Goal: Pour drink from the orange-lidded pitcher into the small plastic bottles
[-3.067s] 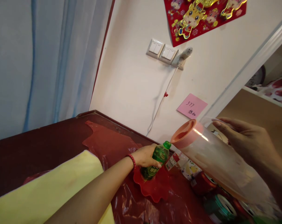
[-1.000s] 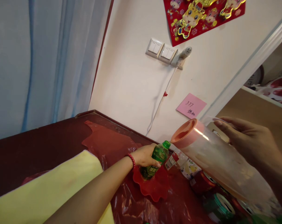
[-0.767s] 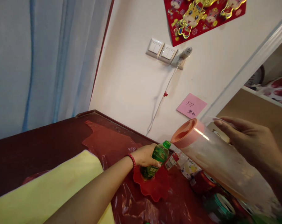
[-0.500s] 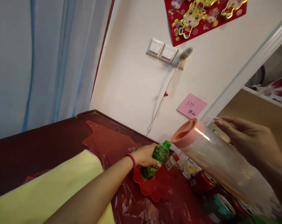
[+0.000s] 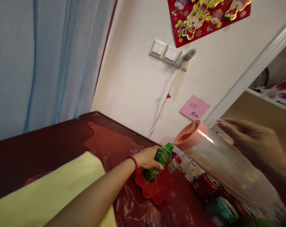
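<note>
My left hand [image 5: 148, 158] is wrapped round a green plastic bottle [image 5: 163, 155], which stands a little tilted in a red wavy-edged dish [image 5: 157, 194]. The bottle's mouth is uncapped as far as I can see. In my right hand [image 5: 256, 142] is the handle of a clear plastic pitcher [image 5: 223, 164] with a pink-orange lid [image 5: 189, 132]. The pitcher is tipped to the left, its spout right at the bottle's mouth. Any stream between them is too fine to make out.
Several drink cans [image 5: 224, 209] stand under the pitcher, beside a small carton [image 5: 174, 164]. A yellow cloth [image 5: 62, 179] lies under my left forearm, and red plastic film [image 5: 114, 142] covers part of the dark red table [image 5: 13, 157]. Behind is a wall with switches [image 5: 159, 49].
Hardly anything differs. Both hands, the bottle and the tipped pitcher keep their places, and the view has shifted very slightly.
</note>
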Demonstrator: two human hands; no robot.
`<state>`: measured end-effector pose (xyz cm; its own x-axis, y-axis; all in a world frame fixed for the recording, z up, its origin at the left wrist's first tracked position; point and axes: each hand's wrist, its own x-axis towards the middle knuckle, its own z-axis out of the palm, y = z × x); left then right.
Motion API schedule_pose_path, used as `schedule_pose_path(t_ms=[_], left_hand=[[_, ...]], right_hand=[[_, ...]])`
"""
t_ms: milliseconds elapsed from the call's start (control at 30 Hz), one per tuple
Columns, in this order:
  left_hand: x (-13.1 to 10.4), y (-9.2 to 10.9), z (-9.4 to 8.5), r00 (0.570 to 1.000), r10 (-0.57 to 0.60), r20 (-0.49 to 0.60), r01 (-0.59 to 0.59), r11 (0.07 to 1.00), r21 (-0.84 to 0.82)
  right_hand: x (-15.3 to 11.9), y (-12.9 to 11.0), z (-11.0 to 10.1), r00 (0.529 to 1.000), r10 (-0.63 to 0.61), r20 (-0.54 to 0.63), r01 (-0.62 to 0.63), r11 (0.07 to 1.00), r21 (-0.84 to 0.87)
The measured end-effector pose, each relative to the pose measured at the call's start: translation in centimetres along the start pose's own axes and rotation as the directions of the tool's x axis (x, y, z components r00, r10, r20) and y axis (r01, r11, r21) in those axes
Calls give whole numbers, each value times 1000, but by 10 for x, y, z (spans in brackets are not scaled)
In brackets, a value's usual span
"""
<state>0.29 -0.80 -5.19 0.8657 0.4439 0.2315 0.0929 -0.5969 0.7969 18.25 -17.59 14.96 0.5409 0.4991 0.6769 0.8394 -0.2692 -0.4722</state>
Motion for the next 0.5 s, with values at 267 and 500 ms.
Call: schedule_pose_path(t_ms=[267, 500], left_hand=[[-2, 3, -1, 1000, -18, -1, 18, 1000, 8], [-1, 1, -1, 1000, -7, 4, 7, 1000, 6]], right_hand=[[0, 2, -1, 1000, -16, 7, 16, 1000, -19], [2, 6, -1, 999, -36, 0, 36, 999, -38]])
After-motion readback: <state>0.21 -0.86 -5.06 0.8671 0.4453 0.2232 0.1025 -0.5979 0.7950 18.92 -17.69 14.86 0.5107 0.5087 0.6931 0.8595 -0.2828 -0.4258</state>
